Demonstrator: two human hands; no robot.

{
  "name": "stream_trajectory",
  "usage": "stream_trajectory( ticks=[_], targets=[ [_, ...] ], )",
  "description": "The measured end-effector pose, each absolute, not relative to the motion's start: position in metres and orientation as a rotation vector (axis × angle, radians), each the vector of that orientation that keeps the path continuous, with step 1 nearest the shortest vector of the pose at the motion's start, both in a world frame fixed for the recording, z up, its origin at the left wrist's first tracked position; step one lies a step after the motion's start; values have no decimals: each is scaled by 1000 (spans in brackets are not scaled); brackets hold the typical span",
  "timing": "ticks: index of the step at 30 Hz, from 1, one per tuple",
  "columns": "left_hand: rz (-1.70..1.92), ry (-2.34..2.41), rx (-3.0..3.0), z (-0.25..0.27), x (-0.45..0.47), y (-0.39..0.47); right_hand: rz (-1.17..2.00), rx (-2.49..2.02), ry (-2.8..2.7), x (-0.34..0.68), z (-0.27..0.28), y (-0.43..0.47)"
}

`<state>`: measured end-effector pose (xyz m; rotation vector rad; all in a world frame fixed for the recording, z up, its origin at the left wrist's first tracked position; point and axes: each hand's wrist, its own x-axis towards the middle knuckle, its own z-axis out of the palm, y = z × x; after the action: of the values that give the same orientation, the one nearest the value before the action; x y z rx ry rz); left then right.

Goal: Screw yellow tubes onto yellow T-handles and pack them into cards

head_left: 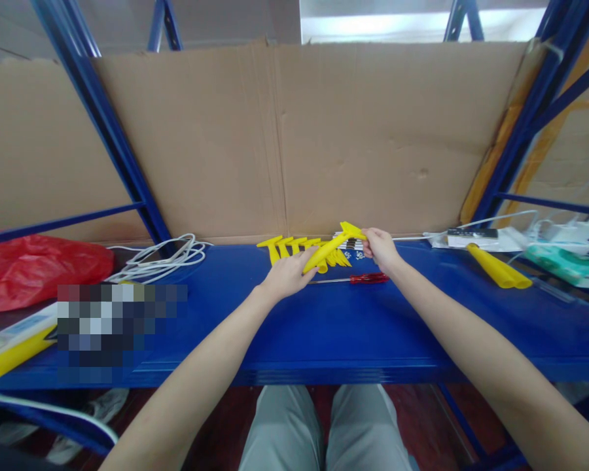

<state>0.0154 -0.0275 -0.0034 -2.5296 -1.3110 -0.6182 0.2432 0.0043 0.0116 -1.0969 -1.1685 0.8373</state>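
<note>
My left hand point(288, 275) is closed around the thick end of a yellow plastic handle with a forked head point(328, 248). It is held at a slant above the bench, its head up and to the right. With closed fingers, my right hand point(381, 248) grips the tip of that head. Behind my left hand stands a row of yellow T-shaped parts point(273, 248). Small pointed yellow pieces point(341, 259) lie under the held handle, partly hidden. Thin white sticks with dark bands point(356, 244) are behind it. A screwdriver with a red handle point(369, 279) lies just below my hands.
Brown cardboard point(363, 144) backs the blue bench point(334, 333), between blue posts. At left are a red plastic bag point(44, 271), coiled white cable point(169, 261) and a blurred-out patch. At right lie yellow tubes point(498, 268) and a green-white packet point(564, 263).
</note>
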Motion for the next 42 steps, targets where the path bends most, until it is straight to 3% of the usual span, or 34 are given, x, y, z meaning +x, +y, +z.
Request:
stream_trajectory(
  ticks=[6,19,28,42],
  targets=[
    [-744,-1370,-2522,-2,19,-31,860,-1010,-1185,242,10,4],
    [-620,-2337,-1813,5,-42,1,835,-1085,-1273,242,9,5],
    [-488,-2353,-1899,-9,-45,11,815,-1131,-1301,242,8,6],
    [-575,-2336,-2162,-24,-40,32,811,-1145,-1332,244,5,8]
  ],
)
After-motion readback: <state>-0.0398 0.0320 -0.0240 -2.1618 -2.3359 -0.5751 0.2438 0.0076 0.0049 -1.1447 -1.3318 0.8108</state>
